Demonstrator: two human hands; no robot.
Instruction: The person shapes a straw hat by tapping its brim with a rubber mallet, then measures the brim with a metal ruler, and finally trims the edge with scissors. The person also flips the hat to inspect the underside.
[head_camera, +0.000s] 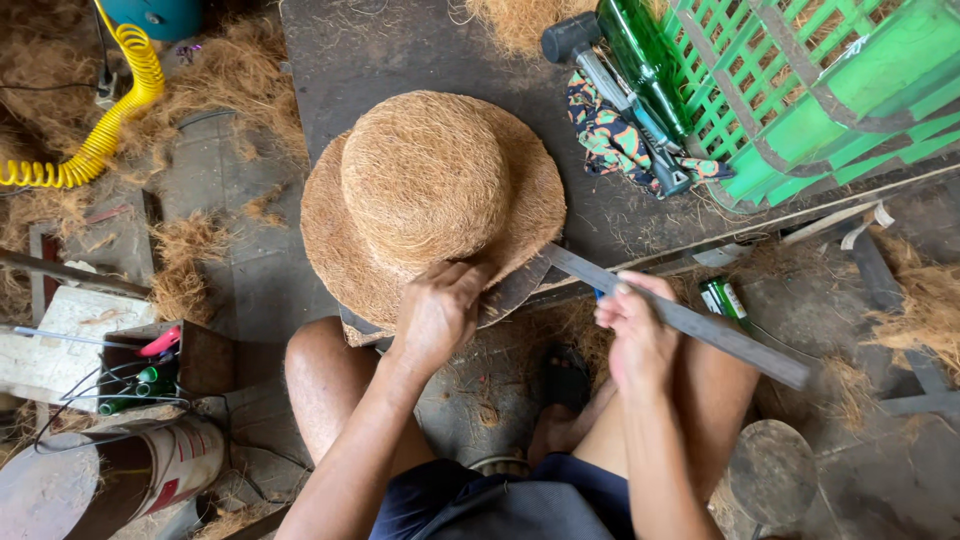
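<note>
A hat-shaped form of brown coconut fibre (432, 190) lies on a dark board (420, 50) in front of my knees. My left hand (438, 312) pinches the near edge of its brim. My right hand (638, 335) grips a long flat metal bar (700, 325) that runs from under the brim out to the right. A bit of blue shows under my right fingers; what it is cannot be told.
A green plastic crate (830, 90), a green glass bottle (645, 55), a tool with a black head (600, 75) and patterned cloth (610, 130) sit at the upper right. A yellow coiled hose (105, 130) lies left. A box of markers (150, 375) and a bucket (170, 465) stand lower left.
</note>
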